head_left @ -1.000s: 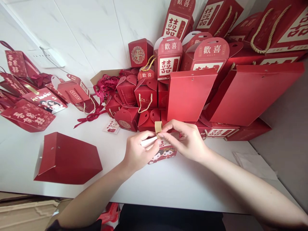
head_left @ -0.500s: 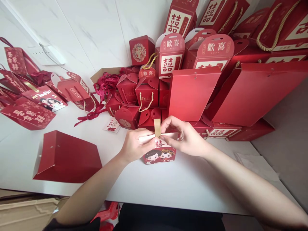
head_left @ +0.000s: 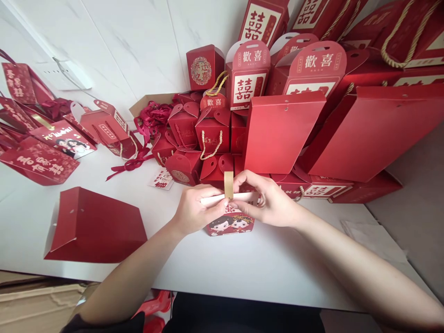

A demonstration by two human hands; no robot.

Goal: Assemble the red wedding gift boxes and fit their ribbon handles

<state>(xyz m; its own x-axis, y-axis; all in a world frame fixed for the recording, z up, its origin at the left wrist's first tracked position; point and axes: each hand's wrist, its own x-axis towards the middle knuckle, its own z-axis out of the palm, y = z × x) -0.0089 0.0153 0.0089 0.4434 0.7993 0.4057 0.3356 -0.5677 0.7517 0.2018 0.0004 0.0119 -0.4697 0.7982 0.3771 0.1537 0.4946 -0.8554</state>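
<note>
Head view. Your left hand [head_left: 196, 208] pinches the white top edge of the gift box [head_left: 231, 225] narrowly; your right hand [head_left: 272, 199] closes on the same edge, thumb and forefinger beside the gold ribbon loop [head_left: 229, 185]. The gift box stands upright between the desk's front edge and the stacked red boxes [head_left: 213, 134] toward the back edge. The step in hand appears to be fitting the loop and pressing the top together; whether it is fastened cannot be told. The next move calls for an even pinch, with the loop upright and centred.

The desk [head_left: 215, 263] is white. Near its front edge, at the left, lies a plain red box [head_left: 100, 226]; a pale sheet [head_left: 369, 236] lies by the right edge. Beyond the back edge rises a marbled wall [head_left: 132, 46] with a socket [head_left: 71, 76]. Below the front edge are cardboard [head_left: 34, 303] and a red stool [head_left: 156, 305].
</note>
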